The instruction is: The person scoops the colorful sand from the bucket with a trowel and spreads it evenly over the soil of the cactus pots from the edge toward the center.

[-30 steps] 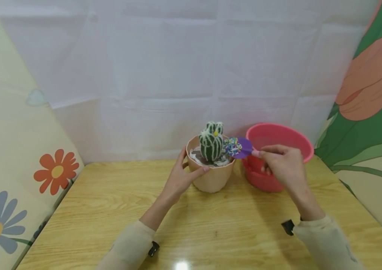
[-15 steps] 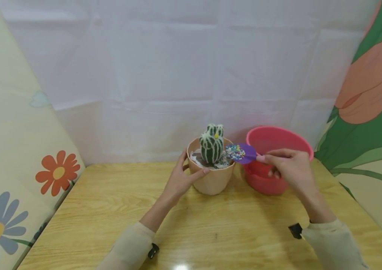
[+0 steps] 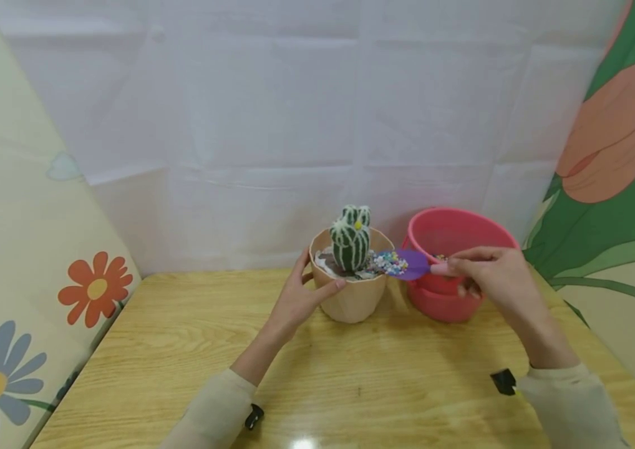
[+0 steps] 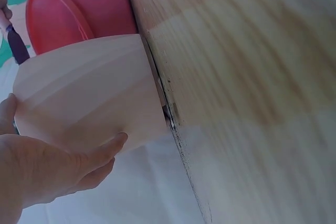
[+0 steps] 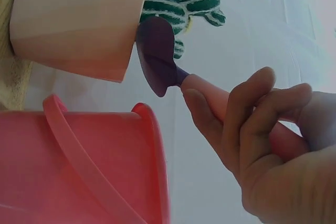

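Observation:
A peach-coloured flowerpot [image 3: 353, 300] stands on the table with a striped green cactus [image 3: 350, 246] upright in it, a yellow spot near its top. My left hand [image 3: 305, 298] holds the pot by its left side, thumb at the front rim and fingers around the wall. In my right hand [image 3: 488, 271] is the pink handle of a small trowel [image 3: 415, 265], pinched between thumb and fingers. Its purple blade reaches over the pot's right rim, carrying colourful little pebbles [image 3: 389, 263] beside the cactus. In the right wrist view, the blade [image 5: 156, 51] shows from its underside.
Just right of the pot stands a pink bucket [image 3: 446, 305], its handle [image 5: 79, 156] hanging down its side. A few coloured pebbles show inside it. Behind the wooden table [image 3: 227, 330] hangs a white cloth [image 3: 272, 125]; flower-patterned panels flank it.
The trowel has shifted down and slightly right, its pebble-laden tip now lower at the pot's rim. My right hand moved right with it. The left hand and pot stay put.

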A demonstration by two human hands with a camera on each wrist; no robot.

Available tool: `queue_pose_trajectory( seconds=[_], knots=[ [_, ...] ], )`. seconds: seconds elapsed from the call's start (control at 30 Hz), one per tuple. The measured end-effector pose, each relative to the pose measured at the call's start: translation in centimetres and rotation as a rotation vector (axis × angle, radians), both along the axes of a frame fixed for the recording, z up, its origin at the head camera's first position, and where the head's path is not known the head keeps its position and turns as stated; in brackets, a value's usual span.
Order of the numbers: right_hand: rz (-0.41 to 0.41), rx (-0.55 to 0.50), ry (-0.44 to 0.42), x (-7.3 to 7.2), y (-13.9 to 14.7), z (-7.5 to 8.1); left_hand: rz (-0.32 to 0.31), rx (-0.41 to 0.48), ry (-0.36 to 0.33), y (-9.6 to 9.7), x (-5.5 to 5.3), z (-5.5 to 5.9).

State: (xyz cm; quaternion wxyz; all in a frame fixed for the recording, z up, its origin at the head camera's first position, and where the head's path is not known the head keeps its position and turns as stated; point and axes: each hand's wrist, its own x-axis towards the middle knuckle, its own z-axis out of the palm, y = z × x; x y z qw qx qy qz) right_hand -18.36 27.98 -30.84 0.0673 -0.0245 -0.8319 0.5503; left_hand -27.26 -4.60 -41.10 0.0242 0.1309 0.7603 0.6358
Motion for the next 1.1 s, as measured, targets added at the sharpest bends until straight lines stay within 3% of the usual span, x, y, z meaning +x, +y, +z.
queue_pose_trajectory(
  seconds=[0.4,0.8,1.1],
  knots=[
    [0.124,0.048,-0.057,-0.6,0.3,0.6,-0.015,0.002,0.025,-0.3,-0.3,-0.2],
    [0.110,0.085,-0.115,-0.9,-0.8,2.4,-0.009,0.000,0.018,0.0,-0.4,0.0],
    [0.142,0.103,-0.068,-0.6,-0.5,2.5,-0.006,0.006,0.017,-0.1,-0.5,-0.2]
  ],
)
